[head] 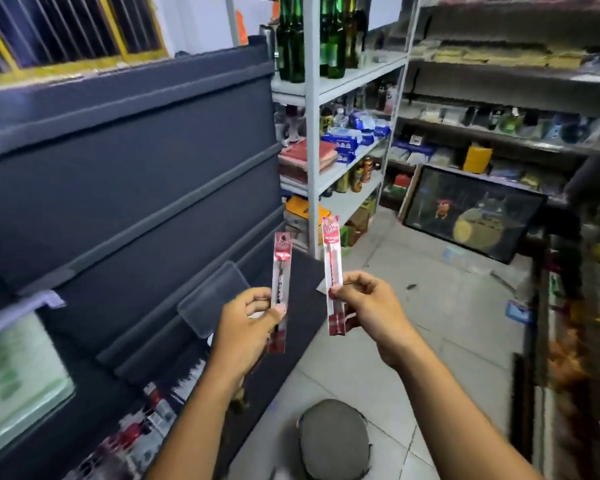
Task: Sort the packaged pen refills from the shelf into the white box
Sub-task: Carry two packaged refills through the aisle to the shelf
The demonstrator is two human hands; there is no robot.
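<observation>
The person holds up two pen refill packs in front of a big dark shelf [118,188]. The left hand [246,327] has its fingers curled. Its thumb and fingers pinch the dark refill pack [282,268] on its lower half. This pack stands almost straight up. The right hand [368,306] is curled too and pinches the red refill pack [332,251] near its middle. That pack also points up. The two packs are near each other but do not touch. A round grey stool [333,441] sits on the floor below the arms.
</observation>
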